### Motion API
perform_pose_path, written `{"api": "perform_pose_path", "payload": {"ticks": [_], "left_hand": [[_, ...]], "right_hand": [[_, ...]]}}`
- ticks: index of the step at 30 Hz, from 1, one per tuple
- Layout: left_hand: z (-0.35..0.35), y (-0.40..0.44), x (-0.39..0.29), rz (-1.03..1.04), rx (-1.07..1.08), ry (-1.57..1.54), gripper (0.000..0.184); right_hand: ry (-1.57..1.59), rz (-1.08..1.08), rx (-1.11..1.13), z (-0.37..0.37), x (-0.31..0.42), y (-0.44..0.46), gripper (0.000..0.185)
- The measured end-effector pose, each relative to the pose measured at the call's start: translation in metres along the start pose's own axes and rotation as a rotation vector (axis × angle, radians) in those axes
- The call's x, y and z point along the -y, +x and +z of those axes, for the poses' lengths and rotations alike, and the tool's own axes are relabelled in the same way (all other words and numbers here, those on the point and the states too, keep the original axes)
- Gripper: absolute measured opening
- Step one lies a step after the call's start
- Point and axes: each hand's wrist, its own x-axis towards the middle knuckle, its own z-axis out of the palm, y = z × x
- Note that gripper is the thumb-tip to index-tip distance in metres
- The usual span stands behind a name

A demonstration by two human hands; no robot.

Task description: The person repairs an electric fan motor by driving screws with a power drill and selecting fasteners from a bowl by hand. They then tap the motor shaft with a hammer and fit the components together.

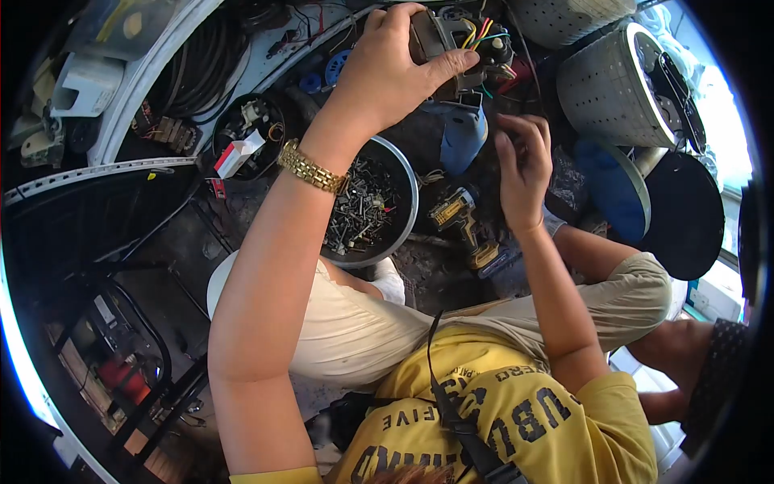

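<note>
Yellow shirt [516, 415] with dark lettering lies nearest, crossed by a black strap [453, 411]. Beyond the pale trousers [359, 331], a yellow-and-black drill [458, 216] rests right of a metal basin [414, 194] of small hardware. Farther, on the right, the right hand [526, 165] is empty, fingers loosely bent, near a curved blue piece [463, 139]. At far centre, the left hand [395, 68] grips a boxy, dull brown-grey part [439, 48]; yellow, red and green wires [482, 34] show along its right side.
</note>
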Motion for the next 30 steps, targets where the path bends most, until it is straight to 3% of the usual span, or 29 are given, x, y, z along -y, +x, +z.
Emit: {"api": "perform_pose_path", "payload": {"ticks": [7, 10, 14, 16, 18, 20, 23, 26, 30], "left_hand": [[-0.002, 0.001, -0.003, 0.032, -0.010, 0.038, 0.079], [-0.006, 0.003, -0.006, -0.116, 0.060, 0.053, 0.082], [-0.005, 0.004, 0.001, -0.032, 0.014, 0.052, 0.080], [-0.009, 0.004, -0.002, -0.032, 0.017, 0.067, 0.081], [-0.014, 0.004, -0.005, -0.183, 0.109, -0.098, 0.083], [-0.010, -0.001, 0.007, -0.121, 0.077, -0.111, 0.080], [-0.009, -0.002, 0.013, -0.063, 0.046, -0.127, 0.077], [-0.010, -0.003, 0.010, -0.071, 0.043, -0.091, 0.077], [-0.011, -0.002, 0.014, -0.051, 0.017, 0.033, 0.076]], "right_hand": [[0.007, 0.043, 0.030, 0.034, -0.008, 0.022, 0.020], [0.030, 0.062, -0.051, 0.038, -0.004, 0.029, 0.020], [0.043, -0.072, -0.001, 0.045, -0.015, 0.033, 0.021], [0.108, -0.039, 0.043, 0.046, -0.012, 0.034, 0.020], [0.141, 0.008, 0.039, 0.046, -0.008, 0.034, 0.018], [0.460, 0.185, -0.007, 0.048, -0.004, 0.034, 0.017], [0.206, 0.028, 0.099, 0.048, -0.012, 0.033, 0.016], [0.174, 0.004, 0.093, 0.046, -0.010, 0.032, 0.015], [0.426, 0.215, -0.069, 0.046, -0.016, 0.034, 0.014]]}}
